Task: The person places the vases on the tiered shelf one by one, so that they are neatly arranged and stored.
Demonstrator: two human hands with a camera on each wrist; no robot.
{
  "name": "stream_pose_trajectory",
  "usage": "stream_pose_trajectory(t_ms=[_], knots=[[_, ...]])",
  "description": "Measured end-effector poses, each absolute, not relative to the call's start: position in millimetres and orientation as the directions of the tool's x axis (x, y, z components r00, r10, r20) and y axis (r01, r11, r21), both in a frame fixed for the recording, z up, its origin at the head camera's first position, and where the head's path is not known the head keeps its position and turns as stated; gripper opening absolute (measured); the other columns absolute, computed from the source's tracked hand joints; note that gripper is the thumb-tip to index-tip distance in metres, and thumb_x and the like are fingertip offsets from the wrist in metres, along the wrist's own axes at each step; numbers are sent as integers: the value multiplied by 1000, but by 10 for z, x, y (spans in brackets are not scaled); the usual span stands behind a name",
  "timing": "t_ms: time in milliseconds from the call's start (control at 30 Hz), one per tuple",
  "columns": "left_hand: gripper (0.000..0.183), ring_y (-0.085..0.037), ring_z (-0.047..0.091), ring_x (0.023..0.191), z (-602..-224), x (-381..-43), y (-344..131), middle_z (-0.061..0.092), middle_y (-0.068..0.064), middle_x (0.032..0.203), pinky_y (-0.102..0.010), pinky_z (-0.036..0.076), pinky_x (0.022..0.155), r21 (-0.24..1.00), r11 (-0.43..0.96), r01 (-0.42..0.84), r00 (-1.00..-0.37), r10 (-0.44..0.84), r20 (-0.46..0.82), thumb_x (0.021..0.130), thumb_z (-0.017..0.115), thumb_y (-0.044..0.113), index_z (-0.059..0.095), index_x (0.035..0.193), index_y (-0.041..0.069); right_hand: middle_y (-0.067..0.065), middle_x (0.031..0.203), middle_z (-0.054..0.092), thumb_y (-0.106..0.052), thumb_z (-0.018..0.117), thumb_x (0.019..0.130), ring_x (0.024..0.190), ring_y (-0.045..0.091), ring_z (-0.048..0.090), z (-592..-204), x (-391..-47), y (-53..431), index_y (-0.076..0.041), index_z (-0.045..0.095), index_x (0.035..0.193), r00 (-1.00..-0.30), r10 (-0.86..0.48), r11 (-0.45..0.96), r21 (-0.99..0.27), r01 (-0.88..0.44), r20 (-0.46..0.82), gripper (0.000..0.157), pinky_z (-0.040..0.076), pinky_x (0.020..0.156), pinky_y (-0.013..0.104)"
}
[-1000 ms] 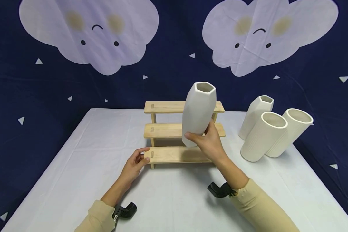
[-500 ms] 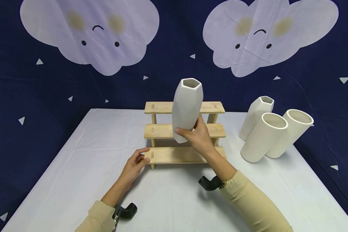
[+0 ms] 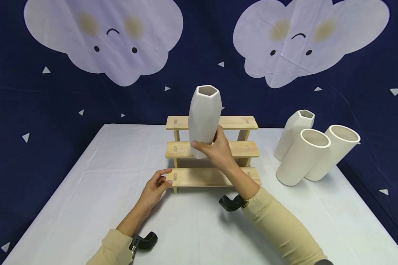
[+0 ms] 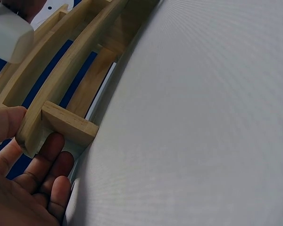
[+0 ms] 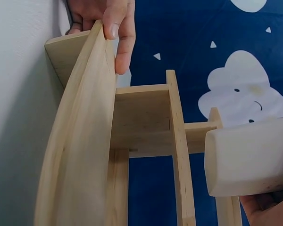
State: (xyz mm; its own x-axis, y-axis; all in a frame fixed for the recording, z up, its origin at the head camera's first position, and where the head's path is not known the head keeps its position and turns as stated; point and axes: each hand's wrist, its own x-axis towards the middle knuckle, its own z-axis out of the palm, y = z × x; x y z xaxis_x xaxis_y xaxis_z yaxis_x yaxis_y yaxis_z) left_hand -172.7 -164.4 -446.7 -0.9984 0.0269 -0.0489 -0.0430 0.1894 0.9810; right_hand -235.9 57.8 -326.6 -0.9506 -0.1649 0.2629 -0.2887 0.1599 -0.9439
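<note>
A white faceted vase (image 3: 205,116) with a five-sided mouth is held upright, slightly tilted, by my right hand (image 3: 217,149), thumb in front and fingers hidden behind it. It hangs in front of the three-tier wooden shelf (image 3: 202,177), overlapping the top and middle boards. In the right wrist view the vase's base (image 5: 240,157) is off the boards. My left hand (image 3: 154,188) pinches the left end of the lowest board. The left wrist view shows the thumb (image 4: 9,121) on the board's top and several fingers (image 4: 52,148) below.
At the right of the white-clothed table (image 3: 86,206) stand another faceted white vase (image 3: 292,134) and two ribbed round vases, one in front (image 3: 300,158) and one behind it (image 3: 333,154). A dark blue cloth (image 3: 205,48) with clouds hangs behind.
My right hand has carried the vase leftward and a little upward, from the right half of the shelf to its middle. The left hand stays on the lowest board.
</note>
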Motion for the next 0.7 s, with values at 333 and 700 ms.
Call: stream_pose_trajectory(t_ms=[333, 700], knots=[[41, -9, 51, 86, -4468, -1732, -1644, 58, -10, 100, -21, 40, 73, 984, 175, -35, -999, 34, -42, 92, 61, 17, 50, 132, 19, 9, 131, 52, -25, 82, 72, 118, 27, 54, -3257, -2440, 456, -12, 34, 136, -954, -155, 171, -944, -283, 258, 81, 46, 95, 46], [41, -8, 50, 83, -4476, -1732, -1644, 57, -9, 97, -21, 39, 71, 986, 168, -24, -999, 31, -29, 92, 61, 17, 51, 131, 17, 10, 129, 53, -28, 82, 71, 117, 26, 54, -3329, -2524, 348, -11, 35, 136, -955, -150, 199, -938, -284, 257, 81, 45, 97, 45]])
